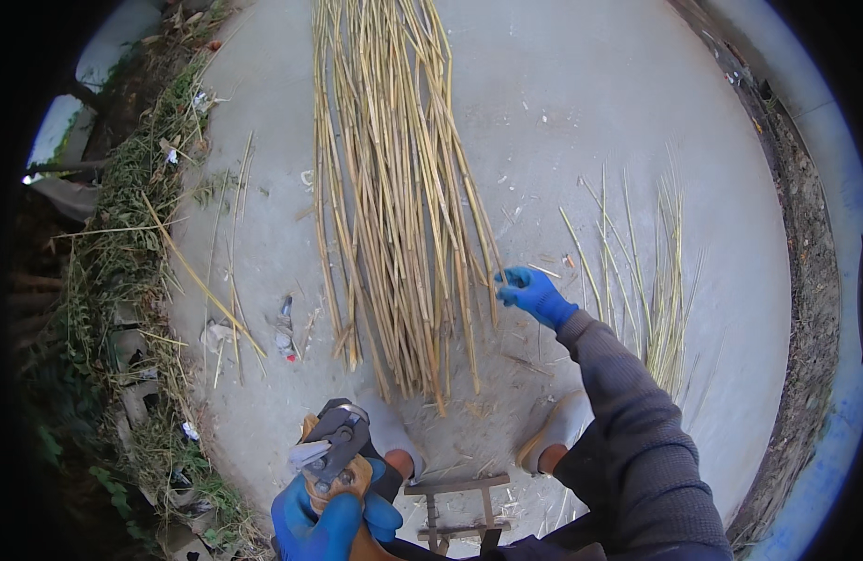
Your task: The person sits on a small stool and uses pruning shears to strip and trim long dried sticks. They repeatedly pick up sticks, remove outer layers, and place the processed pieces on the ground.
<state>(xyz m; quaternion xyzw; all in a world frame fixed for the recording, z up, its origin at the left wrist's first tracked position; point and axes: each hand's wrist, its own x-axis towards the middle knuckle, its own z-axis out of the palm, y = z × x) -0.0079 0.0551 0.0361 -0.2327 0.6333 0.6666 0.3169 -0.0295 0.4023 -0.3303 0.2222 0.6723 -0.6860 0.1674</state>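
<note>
A long bundle of thin yellow-brown canes (394, 215) lies lengthwise on the concrete in front of me, its uneven ends towards my feet. My right hand (536, 294), in a blue glove, reaches to the bundle's right edge. Its thumb and fingers are closed around the outermost cane (475, 201) close to the near end. Low on the left, my left hand (333, 524), also blue-gloved, grips a pair of hand shears (341, 453) with dark metal jaws and tan handles. The jaws point up and away from the canes; the lower handles are partly hidden by fingers.
Thinner greenish stalks (670, 290) lie in a loose pile on the right. A few stray canes (202, 280) lie on the left beside a weedy strip (137, 252). Between my shoes (557, 425) is a low wooden frame (456, 486). Scraps litter the floor.
</note>
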